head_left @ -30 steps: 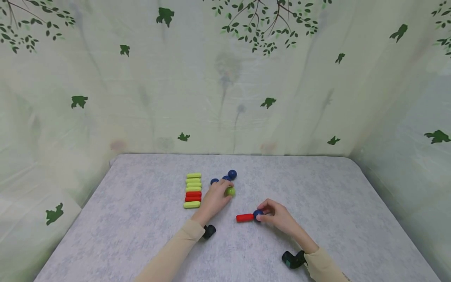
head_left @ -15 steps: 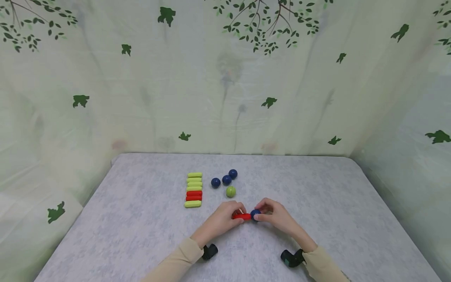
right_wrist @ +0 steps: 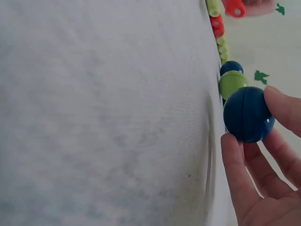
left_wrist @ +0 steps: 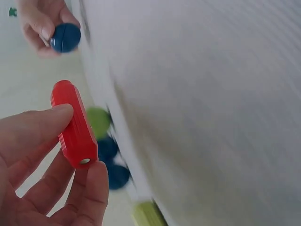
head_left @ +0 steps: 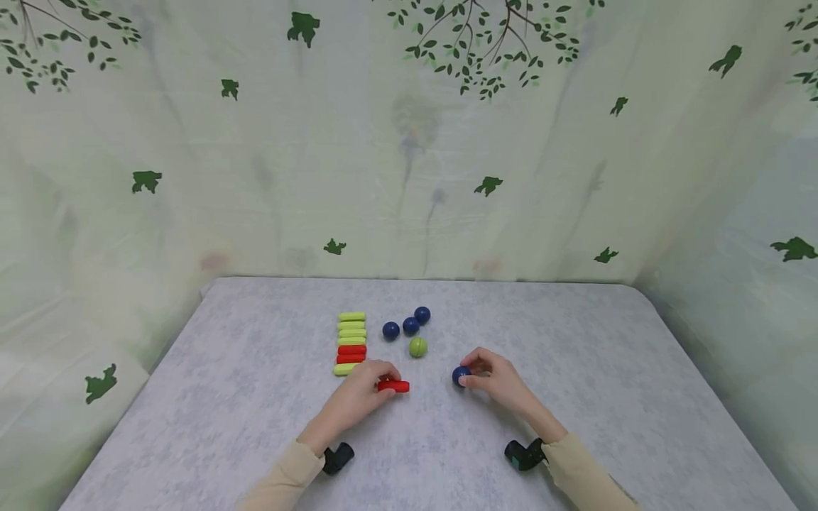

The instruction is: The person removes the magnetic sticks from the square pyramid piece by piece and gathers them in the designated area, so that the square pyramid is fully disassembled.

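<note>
Here, the left hand (head_left: 359, 392) pinches a red plastic rod (head_left: 397, 387) pointing toward the right hand's (head_left: 501, 385) gripped blue plastic ball (head_left: 458, 376).

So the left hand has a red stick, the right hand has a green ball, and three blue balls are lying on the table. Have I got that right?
Not quite: the ball in the right hand is blue, not green, as the right wrist view shows. The left hand does have a red stick, and three blue balls are lying on the table.
</note>
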{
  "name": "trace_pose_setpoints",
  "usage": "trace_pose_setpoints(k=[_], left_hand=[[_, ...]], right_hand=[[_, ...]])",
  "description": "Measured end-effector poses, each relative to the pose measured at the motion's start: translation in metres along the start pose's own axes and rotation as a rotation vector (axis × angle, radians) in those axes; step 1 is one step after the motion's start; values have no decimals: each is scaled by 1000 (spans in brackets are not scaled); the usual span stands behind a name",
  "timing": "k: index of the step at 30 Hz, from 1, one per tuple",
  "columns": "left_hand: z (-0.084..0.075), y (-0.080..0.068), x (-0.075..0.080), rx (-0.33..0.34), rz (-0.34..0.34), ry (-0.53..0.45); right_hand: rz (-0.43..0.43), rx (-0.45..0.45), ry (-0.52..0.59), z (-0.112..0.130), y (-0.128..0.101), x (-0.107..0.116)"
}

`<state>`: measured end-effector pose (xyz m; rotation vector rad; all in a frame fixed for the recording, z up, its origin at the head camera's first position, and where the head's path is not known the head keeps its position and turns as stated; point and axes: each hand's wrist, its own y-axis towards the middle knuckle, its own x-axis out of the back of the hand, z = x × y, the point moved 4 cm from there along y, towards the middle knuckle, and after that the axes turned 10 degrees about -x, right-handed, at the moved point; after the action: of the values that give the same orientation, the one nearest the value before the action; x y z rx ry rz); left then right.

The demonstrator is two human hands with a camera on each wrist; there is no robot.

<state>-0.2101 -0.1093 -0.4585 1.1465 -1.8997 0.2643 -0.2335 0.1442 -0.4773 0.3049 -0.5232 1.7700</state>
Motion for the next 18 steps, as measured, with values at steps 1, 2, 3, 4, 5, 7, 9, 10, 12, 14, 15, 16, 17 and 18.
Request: trace_pose_setpoints(k=[1, 2, 3, 4, 5, 7, 9, 10, 12, 14, 15, 16, 17, 18], left_hand=[[4, -5, 5, 19, -22, 22], [8, -10, 10, 39, -44, 44], [12, -15, 14, 58, -63, 72], [15, -20, 18, 79, -80, 101], [19, -24, 22, 97, -96, 125], [24, -31, 28, 121, -121, 160], [28, -35, 31, 134, -132, 183], [30, -36, 33, 139, -133, 188], [34, -36, 34, 139, -131, 202], [37, -35, 35, 136, -123, 216], [38, -34, 34, 136, -118, 225], [39, -34, 34, 138, -116, 230], [39, -33, 35, 138, -116, 237], [40, -33, 35, 141, -117, 240]], right_hand=[[-11, -7, -5, 1, 3, 0], [-21, -12, -9, 2, 5, 0], [-32, -14, -13, 3, 8, 0], [-40, -19, -16, 5, 10, -1], [-47, -21, -23, 6, 13, -1], [-58, -22, -38, 9, 19, -2], [-70, -23, -45, 11, 25, -3], [-81, -26, -46, 13, 28, -4], [-97, -33, -48, 15, 34, -5], [-111, -38, -51, 17, 39, -6], [-115, -44, -54, 17, 42, -7], [-119, -47, -61, 18, 45, -8], [-120, -49, -69, 19, 48, -9], [-124, -52, -78, 20, 50, -10]])
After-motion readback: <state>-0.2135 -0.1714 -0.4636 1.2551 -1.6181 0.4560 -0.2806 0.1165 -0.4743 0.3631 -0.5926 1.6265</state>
